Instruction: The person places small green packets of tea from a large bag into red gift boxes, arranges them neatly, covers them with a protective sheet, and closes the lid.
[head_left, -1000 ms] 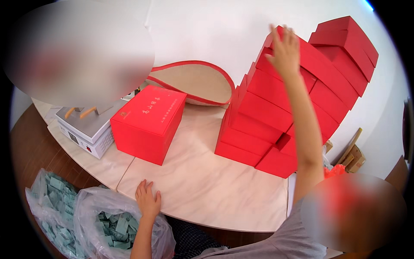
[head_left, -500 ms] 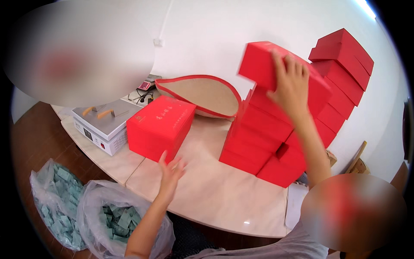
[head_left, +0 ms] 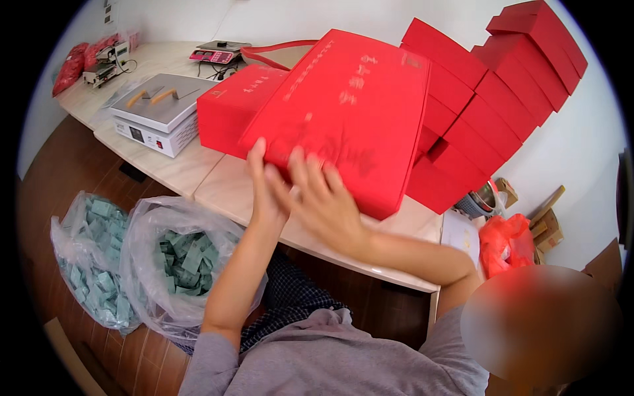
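Observation:
A large red box with gold print and dark smudges on its lid is tilted toward me, above the table's front part. My left hand is closed at the box's near left corner; some of its fingers are hidden. Across the near edge lie the spread, slightly blurred fingers of my right hand, the thumb toward my left wrist. Behind the tilted box's left side stands another red box, partly covered. Whether the two boxes touch cannot be told.
Stacked red boxes rise at the right. A white device with a metal plate stands left on the marble-look table. Two clear bags of green packets are on the floor at left. A red plastic bag is at the right.
My right hand has brought the red box from the stack leftward and nearer to me. My left hand has come up to the box's corner. The view has shifted too.

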The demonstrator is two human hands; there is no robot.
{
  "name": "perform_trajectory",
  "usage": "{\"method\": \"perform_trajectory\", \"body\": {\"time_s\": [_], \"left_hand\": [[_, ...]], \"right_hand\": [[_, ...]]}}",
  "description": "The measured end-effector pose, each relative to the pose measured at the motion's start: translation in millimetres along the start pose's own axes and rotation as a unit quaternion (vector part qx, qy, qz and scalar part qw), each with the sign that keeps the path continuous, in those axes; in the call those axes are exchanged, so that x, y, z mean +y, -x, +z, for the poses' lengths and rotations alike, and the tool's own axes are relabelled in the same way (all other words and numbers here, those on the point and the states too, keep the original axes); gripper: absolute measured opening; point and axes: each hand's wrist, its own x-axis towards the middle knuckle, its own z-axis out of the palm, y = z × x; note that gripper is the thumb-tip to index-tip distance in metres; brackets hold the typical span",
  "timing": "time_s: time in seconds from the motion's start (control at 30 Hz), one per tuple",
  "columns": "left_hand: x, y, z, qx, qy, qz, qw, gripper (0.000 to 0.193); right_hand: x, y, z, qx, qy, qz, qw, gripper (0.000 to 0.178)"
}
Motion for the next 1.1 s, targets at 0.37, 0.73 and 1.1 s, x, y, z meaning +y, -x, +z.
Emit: {"method": "perform_trajectory", "body": {"time_s": [0.37,0.73,1.1], "left_hand": [[-19.5,161.8,-125.0,0.066,-0.262,0.171,0.947,0.087],[-88.7,216.8,-99.1,-0.258,-0.399,0.067,0.877,0.068],[-128.0,174.9,-90.0,-0.248,-0.321,-0.419,0.812,0.038]], "right_hand": [[-4.6,165.8,26.3,0.016,-0.817,0.521,0.247,0.076],[83.3,201.8,109.2,-0.139,-0.711,0.563,0.397,0.048],[97.7,165.2,172.8,-0.191,-0.659,0.344,0.642,0.034]]}}
